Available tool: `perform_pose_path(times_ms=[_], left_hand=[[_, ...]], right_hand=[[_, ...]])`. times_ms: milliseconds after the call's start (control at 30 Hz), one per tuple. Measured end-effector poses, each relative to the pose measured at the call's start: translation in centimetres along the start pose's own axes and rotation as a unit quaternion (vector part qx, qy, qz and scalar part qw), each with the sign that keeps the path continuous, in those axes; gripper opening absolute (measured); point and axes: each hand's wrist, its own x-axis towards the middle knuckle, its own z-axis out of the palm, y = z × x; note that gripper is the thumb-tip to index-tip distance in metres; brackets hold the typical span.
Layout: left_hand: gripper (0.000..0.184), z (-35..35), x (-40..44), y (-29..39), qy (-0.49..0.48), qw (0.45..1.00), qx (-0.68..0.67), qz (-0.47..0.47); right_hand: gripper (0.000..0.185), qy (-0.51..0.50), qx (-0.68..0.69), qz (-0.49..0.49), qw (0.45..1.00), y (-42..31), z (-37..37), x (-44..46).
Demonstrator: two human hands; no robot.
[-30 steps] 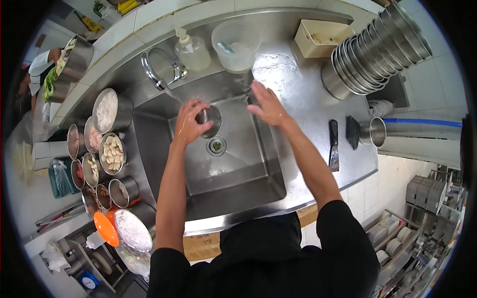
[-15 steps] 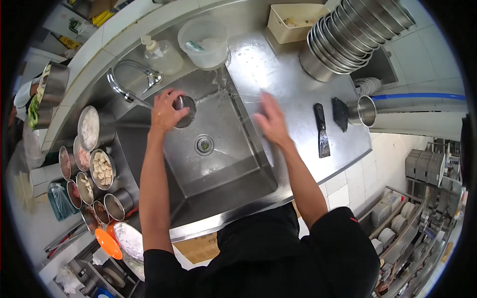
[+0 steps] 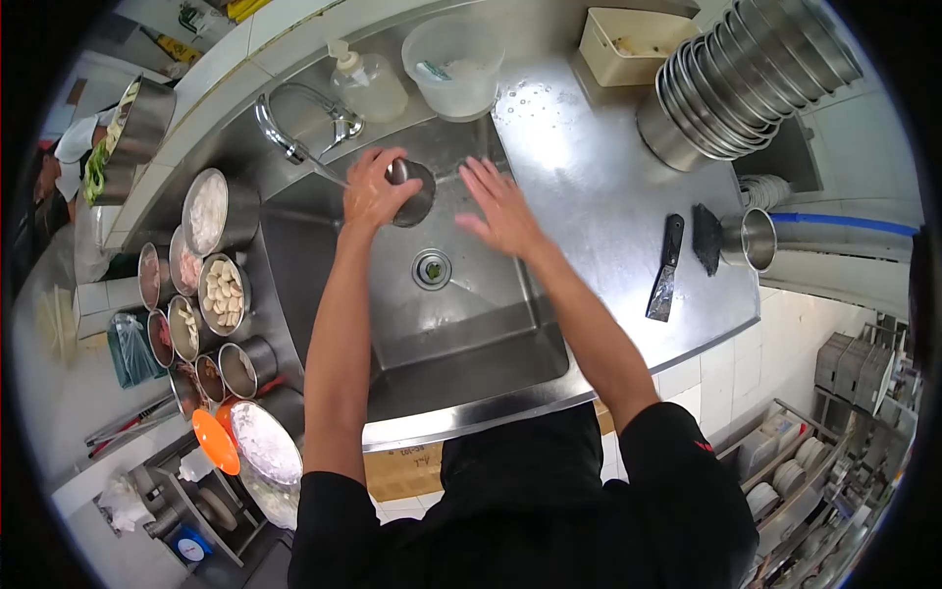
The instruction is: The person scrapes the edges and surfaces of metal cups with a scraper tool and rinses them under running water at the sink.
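Over the sink point(image 3: 422, 339), my left hand point(image 3: 377, 191) grips a small round metal cup point(image 3: 420, 199) by its side, thumb and fingers about the wall. The faucet point(image 3: 294, 147) runs just left of that hand, and a stream of water reaches toward its knuckles. My right hand point(image 3: 498, 208) hovers over the right part of the sink, fingers stretched and apart, holding nothing. A gap separates it from the cup. Below the cup lies the drain point(image 3: 432, 270), with a bit of green in it.
A soap pump bottle point(image 3: 371, 88) and a translucent tub point(image 3: 453, 74) stand behind the sink. On the right counter are a scraper point(image 3: 667, 270), a dark scouring pad point(image 3: 706, 239), a metal cup point(image 3: 758, 240) and stacked metal pots point(image 3: 726, 93). Food containers point(image 3: 224, 294) line the left.
My right hand has moved left from the counter's edge to over the sink, nearer the cup. My left hand still holds the cup. The whole view has shifted slightly.
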Motion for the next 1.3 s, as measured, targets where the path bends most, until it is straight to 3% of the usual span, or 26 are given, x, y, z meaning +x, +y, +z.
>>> perform_pose_path(times_ms=[33, 133, 200, 233, 267, 400, 500, 533, 567, 633, 667, 700, 733, 800, 833, 900, 967, 1000, 1067, 1100, 1133, 1167, 1200, 1233, 1267, 1300], left_hand=[[0.051, -0.5, -0.4, -0.5, 0.005, 1.0, -0.023, -0.007], [0.052, -1.8, -2.4, -2.9, -0.012, 0.997, -0.069, -0.039], [0.051, -0.5, -4.4, -5.9, 0.024, 0.998, -0.054, -0.029], [0.05, -0.5, -5.5, -6.3, 0.026, 0.997, -0.071, -0.022], [0.049, -0.4, -6.2, -6.7, 0.031, 0.996, -0.087, -0.01], [0.048, 0.9, -8.4, -5.1, 0.057, 0.976, -0.163, -0.132], [0.047, 2.8, -10.3, -4.7, 0.12, 0.952, -0.215, -0.18], [0.047, 2.9, -11.2, -4.3, 0.122, 0.943, -0.244, -0.191], [0.047, 3.1, -12.2, -4.1, 0.122, 0.939, -0.246, -0.205], [0.048, 3.9, -14.7, -4.4, 0.125, 0.934, -0.251, -0.221], [0.049, 4.4, -15.8, -4.8, 0.128, 0.916, -0.277, -0.26], [0.049, 4.6, -16.9, -5.1, 0.131, 0.895, -0.302, -0.299], [0.049, 4.6, -17.8, -5.3, 0.137, 0.891, -0.306, -0.305], [0.05, 4.4, -19.7, -5.6, 0.149, 0.879, -0.308, -0.332], [0.05, 4.4, -20.4, -5.8, 0.15, 0.872, -0.31, -0.349], [0.05, 4.7, -21.0, -6.5, 0.145, 0.872, -0.305, -0.354], [0.05, 5.5, -21.3, -6.8, 0.141, 0.871, -0.305, -0.36], [0.05, 5.5, -21.0, -6.8, 0.124, 0.878, -0.304, -0.348], [0.05, 6.3, -20.5, -6.9, 0.109, 0.879, -0.309, -0.346], [0.051, 7.1, -20.0, -7.0, 0.097, 0.879, -0.321, -0.339], [0.051, 7.7, -19.8, -6.8, 0.085, 0.879, -0.332, -0.332], [0.052, 6.8, -19.4, -5.5, 0.083, 0.877, -0.329, -0.34], [0.052, 7.1, -19.0, -5.1, 0.085, 0.875, -0.33, -0.344], [0.052, 7.3, -18.7, -4.8, 0.085, 0.881, -0.329, -0.329], [0.052, 7.5, -18.5, -4.6, 0.083, 0.887, -0.327, -0.314], [0.053, 7.6, -18.3, -4.3, 0.074, 0.886, -0.332, -0.315]], right_hand=[[0.078, 0.053, 0.093, 0.0, 0.994, -2.0, -0.9, -3.0], [0.083, 0.131, -0.001, 0.111, 0.985, -2.7, -2.1, -16.2], [0.086, 0.097, -0.085, 0.229, 0.965, -3.1, -2.7, -24.3], [0.089, -0.005, -0.17, 0.293, 0.941, -4.2, -3.1, -25.7], [0.088, -0.026, -0.197, 0.298, 0.934, -4.4, -2.5, -25.1], [0.084, 0.011, -0.151, 0.219, 0.964, -3.7, 0.4, -10.4], [0.072, -0.027, -0.164, 0.068, 0.984, -2.8, 4.1, 2.1], [0.061, -0.056, -0.073, -0.008, 0.996, -1.3, 8.2, 5.7], [0.045, -0.115, 0.071, 0.006, 0.991, -2.2, 10.3, 8.5], [0.036, -0.214, 0.173, 0.052, 0.96, -7.1, 10.8, 12.9], [0.029, -0.239, 0.398, 0.215, 0.859, -9.7, 11.1, 13.7], [0.023, -0.246, 0.586, 0.361, 0.683, -11.4, 11.4, 14.1], [0.023, -0.253, 0.58, 0.359, 0.685, -10.5, 13.1, 14.7], [0.015, -0.39, 0.819, 0.32, 0.273, -8.7, 16.3, 16.0], [0.015, -0.397, 0.814, 0.324, 0.272, -8.6, 15.9, 16.1], [0.013, -0.454, 0.836, 0.248, 0.182, -7.5, 13.6, 16.1], [0.01, -0.331, 0.759, 0.358, 0.432, -6.7, 8.4, 15.6], [0.011, -0.342, 0.711, 0.276, 0.549, -4.9, 6.8, 15.4], [0.018, -0.33, 0.558, 0.326, 0.688, -2.6, 2.2, 15.2], [0.02, -0.257, 0.406, 0.333, 0.812, -1.7, 1.0, 14.5], [0.021, -0.361, 0.217, 0.059, 0.905, 3.3, 1.0, 14.7], [0.021, -0.46, 0.064, 0.094, 0.881, 2.7, -0.6, 14.3], [0.021, -0.565, -0.092, 0.091, 0.815, 2.0, -2.3, 14.0], [0.019, -0.551, 0.021, 0.249, 0.796, -0.2, -4.4, 13.1], [0.019, -0.554, 0.02, 0.249, 0.794, -0.8, -4.8, 13.5], [0.023, -0.57, -0.02, 0.175, 0.802, -1.0, -4.8, 14.3]])
